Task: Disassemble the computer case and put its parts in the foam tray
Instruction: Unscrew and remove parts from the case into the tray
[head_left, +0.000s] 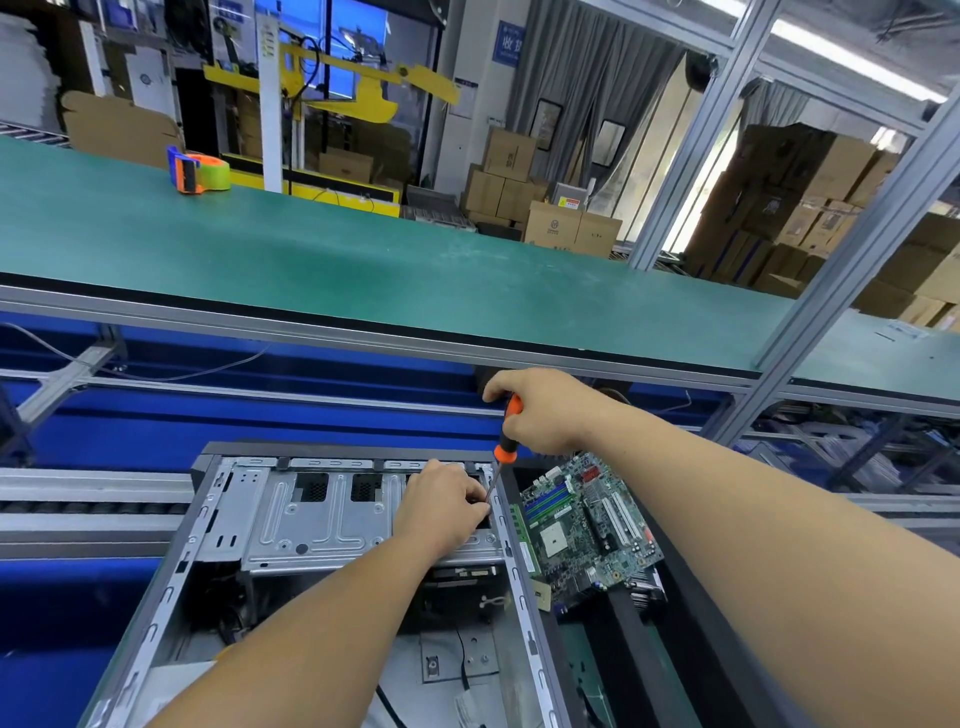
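Observation:
An open grey metal computer case (218, 525) lies in front of me, its drive cage (322, 519) on top. My right hand (540, 410) grips the orange-and-black handle of a screwdriver (505, 447), whose shaft points down at the case's right rail. My left hand (447, 504) rests on the drive cage with its fingertips curled at the screwdriver tip; whether they pinch anything is hidden. A green motherboard (587, 525) lies tilted in the black foam tray (691, 623) right of the case.
A green conveyor belt (363, 260) runs across behind the bench, with an orange-and-green tape dispenser (200, 171) on it. Aluminium frame posts (810, 322) rise at the right. Cardboard boxes are stacked beyond. A roller track (78, 506) lies left of the case.

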